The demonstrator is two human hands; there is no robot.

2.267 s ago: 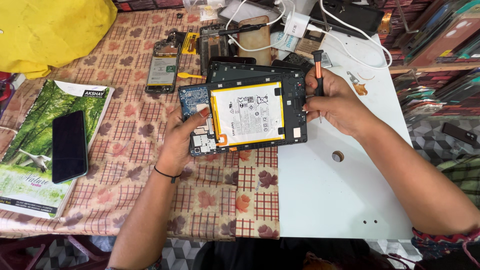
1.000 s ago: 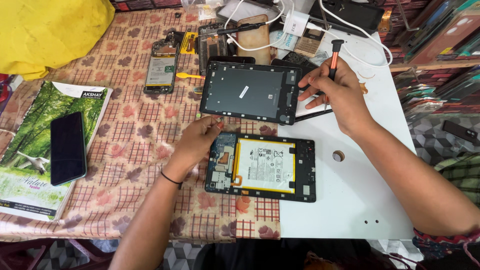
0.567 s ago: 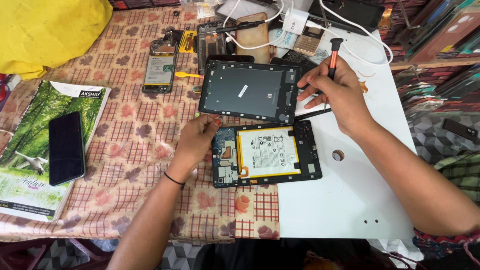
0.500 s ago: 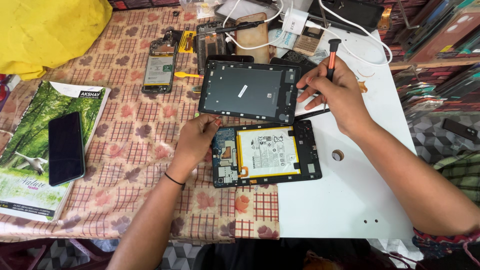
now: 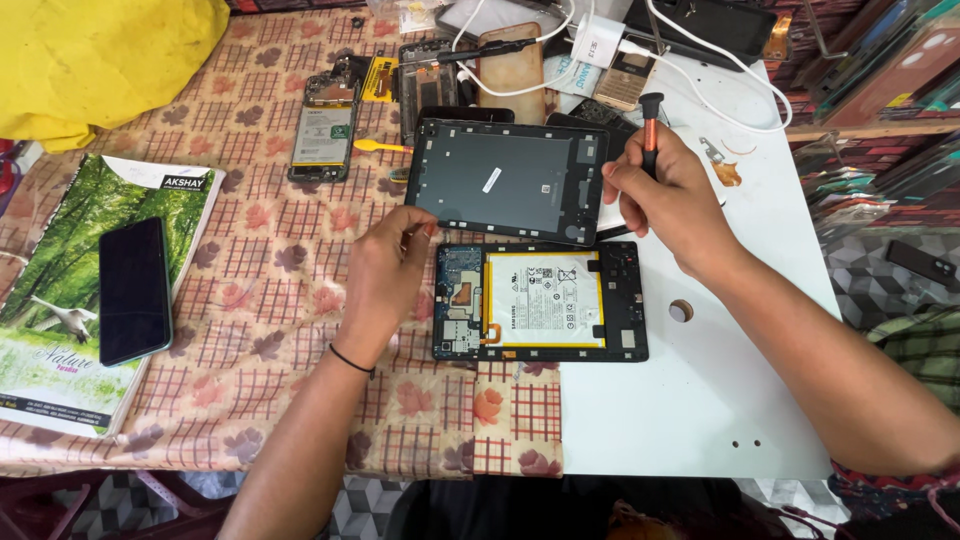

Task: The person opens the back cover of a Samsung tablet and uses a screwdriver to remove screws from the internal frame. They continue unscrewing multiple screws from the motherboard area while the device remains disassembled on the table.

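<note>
I see open tabletop (image 5: pixel 700 420) right of the tablet (image 5: pixel 540 300); the back cover (image 5: pixel 505 182) blocks above it, my left hand (image 5: pixel 385 270) blocks its left.

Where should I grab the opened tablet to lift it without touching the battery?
Grip the opened tablet by its bare black right-hand frame edge, coming from the right over the white board. It lies flat; the battery fills the middle and circuit boards the left.

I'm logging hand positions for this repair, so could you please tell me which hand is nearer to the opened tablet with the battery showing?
Left. The left hand rests at the opened tablet's left edge; the right hand, holding a screwdriver, hovers above its top right corner.
</note>
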